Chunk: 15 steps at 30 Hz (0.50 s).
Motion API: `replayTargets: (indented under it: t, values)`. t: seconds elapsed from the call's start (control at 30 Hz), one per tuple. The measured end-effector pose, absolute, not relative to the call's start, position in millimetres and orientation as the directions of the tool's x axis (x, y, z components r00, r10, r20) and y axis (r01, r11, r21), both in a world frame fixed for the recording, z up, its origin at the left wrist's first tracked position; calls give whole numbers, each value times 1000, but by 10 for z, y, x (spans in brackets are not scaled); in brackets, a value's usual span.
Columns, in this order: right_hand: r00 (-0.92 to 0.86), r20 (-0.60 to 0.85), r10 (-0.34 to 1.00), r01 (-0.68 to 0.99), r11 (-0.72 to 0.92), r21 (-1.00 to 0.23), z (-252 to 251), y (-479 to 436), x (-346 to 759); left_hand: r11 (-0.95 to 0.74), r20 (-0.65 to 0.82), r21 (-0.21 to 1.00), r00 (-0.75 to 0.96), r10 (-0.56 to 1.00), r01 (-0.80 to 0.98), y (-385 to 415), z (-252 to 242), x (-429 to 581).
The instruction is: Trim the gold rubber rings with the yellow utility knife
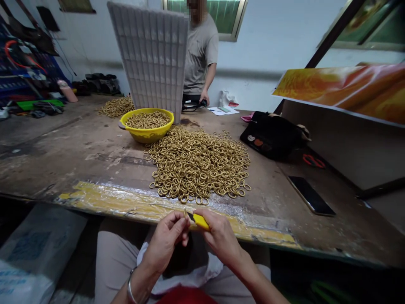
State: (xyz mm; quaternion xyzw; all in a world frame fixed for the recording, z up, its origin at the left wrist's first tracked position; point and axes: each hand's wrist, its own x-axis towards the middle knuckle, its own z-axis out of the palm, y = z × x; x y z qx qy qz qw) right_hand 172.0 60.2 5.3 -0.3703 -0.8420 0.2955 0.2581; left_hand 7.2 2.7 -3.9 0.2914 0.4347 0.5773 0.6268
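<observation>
My right hand (221, 236) grips a small yellow utility knife (200, 220), its blade pointing left toward my left hand (166, 242). The left hand's fingers are pinched together around a small brass ring (185, 214), mostly hidden by the fingertips. Both hands hover over my lap, just below the taped front edge of the worn table (95, 152). A large heap of brass rings (198, 162) lies on the table right in front of them.
A yellow bowl (146, 134) full of rings stands behind the heap, with an upright grey compartment tray (152, 55) beyond it and another ring pile (117, 106). A person in a grey shirt (200, 55) stands at the far side. A black bag (272, 135), red scissors (313, 161) and phone (311, 195) lie right.
</observation>
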Motion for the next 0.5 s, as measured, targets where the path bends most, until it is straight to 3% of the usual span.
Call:
replayTargets:
  t: [0.23, 0.5]
  values:
    - [-616, 202, 762, 607, 622, -494, 60, 486, 1741, 68, -84, 978, -74, 994, -196, -39, -4, 51]
    - [-592, 182, 785, 670, 605, -429, 49, 486, 1762, 11, -11, 1000, -25, 1000, -11, -49, 99, 36]
